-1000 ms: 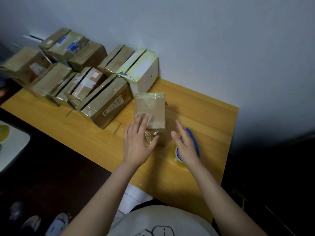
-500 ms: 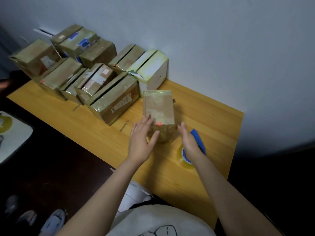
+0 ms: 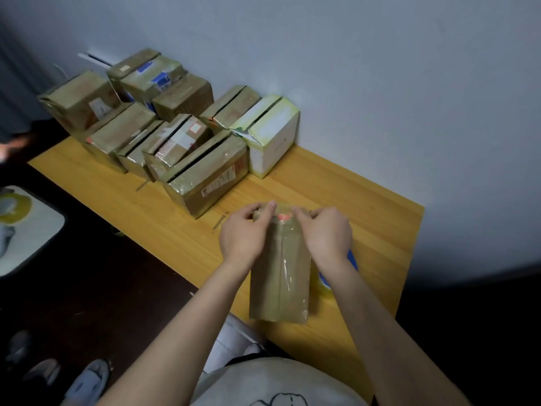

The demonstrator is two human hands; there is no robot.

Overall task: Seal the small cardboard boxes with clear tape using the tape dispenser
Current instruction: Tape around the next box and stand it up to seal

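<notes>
**Both hands on the far end of a taped box**

Behind everything we saw a plain pale wall [image 3: 380,83], and against it stood the wooden bench [image 3: 366,218], yellow-toned and running from the left back corner toward us.

A cluster of cardboard boxes [image 3: 137,133] filled the back left part of the bench, packed side by side in rows, most of them brown and glossy with tape. The nearest of them, a large brown box [image 3: 210,177], showed a dark slit along its top. Just right of it a white box [image 3: 272,136] stood against the wall.

The small cardboard box [image 3: 279,276] lay lengthwise in front of us, at the near edge of the bench and well apart from the cluster. Its top shone with clear tape. We could not tell whether it rested on the bench or was lifted slightly off it.

The left hand [image 3: 243,232] curled its grip round the far left corner of this box, and the right hand [image 3: 325,232] held the far right corner in the same way, fingers bent over the end.

The tape dispenser [image 3: 352,260], blue, lay on the bench just right of the box, mostly hidden under the right wrist.

Between the two hands we made out a small reddish label [image 3: 282,217] on the box's far end.
</notes>
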